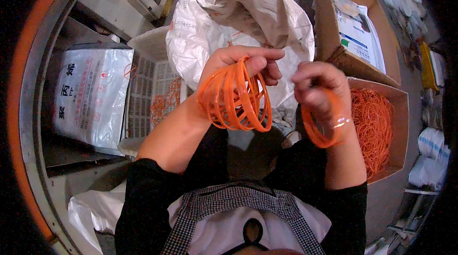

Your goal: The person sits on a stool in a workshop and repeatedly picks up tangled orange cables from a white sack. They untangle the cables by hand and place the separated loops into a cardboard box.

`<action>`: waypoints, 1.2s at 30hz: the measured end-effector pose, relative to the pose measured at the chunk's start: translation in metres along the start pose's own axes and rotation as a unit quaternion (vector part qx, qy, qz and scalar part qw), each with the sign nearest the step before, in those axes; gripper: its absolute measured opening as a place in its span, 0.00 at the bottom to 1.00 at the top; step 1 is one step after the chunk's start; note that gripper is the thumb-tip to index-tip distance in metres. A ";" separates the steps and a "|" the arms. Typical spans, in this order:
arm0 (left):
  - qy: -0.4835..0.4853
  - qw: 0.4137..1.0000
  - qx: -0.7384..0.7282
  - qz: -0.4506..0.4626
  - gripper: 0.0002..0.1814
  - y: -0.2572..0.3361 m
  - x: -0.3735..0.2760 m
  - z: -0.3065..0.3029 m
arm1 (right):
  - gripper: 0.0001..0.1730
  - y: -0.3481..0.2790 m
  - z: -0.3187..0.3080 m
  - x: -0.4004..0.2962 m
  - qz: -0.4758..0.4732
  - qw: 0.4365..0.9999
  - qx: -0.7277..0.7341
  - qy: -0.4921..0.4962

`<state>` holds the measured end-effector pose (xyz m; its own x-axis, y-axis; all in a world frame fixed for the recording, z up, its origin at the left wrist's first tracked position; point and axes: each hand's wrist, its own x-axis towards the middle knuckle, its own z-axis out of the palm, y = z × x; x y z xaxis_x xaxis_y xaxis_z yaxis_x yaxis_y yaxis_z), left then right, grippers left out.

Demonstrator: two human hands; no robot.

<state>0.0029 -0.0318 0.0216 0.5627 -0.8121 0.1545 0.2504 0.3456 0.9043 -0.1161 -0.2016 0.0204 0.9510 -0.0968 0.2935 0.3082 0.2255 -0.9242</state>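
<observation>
Several thin orange plastic rings (234, 101) hang from my left hand (243, 63), looped over the thumb and across the palm, with the index finger stretched to the right. My right hand (318, 87), blurred and with bent fingers, is just to the right, holding a smaller bunch of orange rings (322, 122) that hangs by the wrist. A gap separates the two hands. Behind them stands a white woven sack (179, 44) with its mouth wide, a few orange scraps inside.
At right, a cardboard box (402, 126) holds many tangled orange rings (372, 129); another cardboard box (325, 33) with papers stands above it. At left are a printed plastic bag (93, 97) and a lined bin (139, 97) with orange pieces. Machine framing (121, 4) rises at upper left.
</observation>
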 end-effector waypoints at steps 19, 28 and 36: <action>0.013 0.993 0.116 0.028 0.11 -0.010 0.006 -0.003 | 0.11 -0.003 -0.007 0.002 -0.007 0.927 -0.373 0.017; 0.113 0.982 -0.075 -0.134 0.11 0.001 0.007 0.004 | 0.07 -0.011 -0.006 0.008 -0.131 0.792 -0.595 0.047; 0.114 0.991 -0.008 -0.070 0.12 0.001 0.005 -0.017 | 0.10 0.006 -0.002 0.025 -0.130 0.836 -0.531 0.055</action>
<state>0.0196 -0.0273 0.0168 0.6843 -0.7261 -0.0669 0.3495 0.2460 0.9041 -0.0907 -0.2047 0.0218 0.8296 -0.1097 0.5475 0.2546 -0.7984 -0.5457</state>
